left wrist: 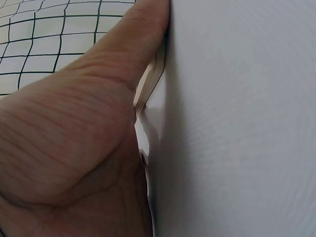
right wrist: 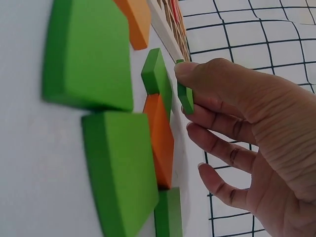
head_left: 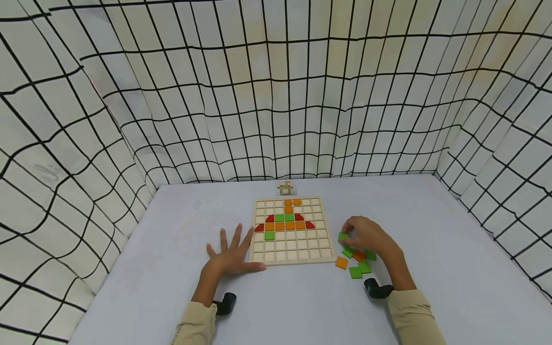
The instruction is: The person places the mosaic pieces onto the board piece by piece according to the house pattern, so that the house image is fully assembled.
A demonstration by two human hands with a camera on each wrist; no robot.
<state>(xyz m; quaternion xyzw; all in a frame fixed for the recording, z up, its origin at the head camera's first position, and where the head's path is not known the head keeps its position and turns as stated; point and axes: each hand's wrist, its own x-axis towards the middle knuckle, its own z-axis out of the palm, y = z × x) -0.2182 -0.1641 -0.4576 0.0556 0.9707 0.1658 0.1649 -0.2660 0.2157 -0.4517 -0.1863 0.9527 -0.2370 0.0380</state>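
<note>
A wooden grid board (head_left: 293, 262) lies mid-table. In its cells sit two orange round pieces (head_left: 297, 202) near the top, several orange squares (head_left: 290, 225), red quarter-round pieces (head_left: 309, 224) and green squares, one green square (head_left: 269, 235) lowest at left. My left hand (head_left: 228, 258) rests spread beside the board's lower left corner, its thumb along the front edge. To the right of the board, my right hand (head_left: 368, 235) pinches a green square tile (right wrist: 186, 98) between thumb and index finger, the other fingers loosely bent. Loose tiles lie just below that hand.
The loose pile has several green tiles (head_left: 355, 272), an orange tile (head_left: 341, 262) and a darker orange one (head_left: 358, 256). A small picture card (head_left: 286, 188) lies behind the board. Black netting (head_left: 302, 110) over white walls encloses the table's back and sides.
</note>
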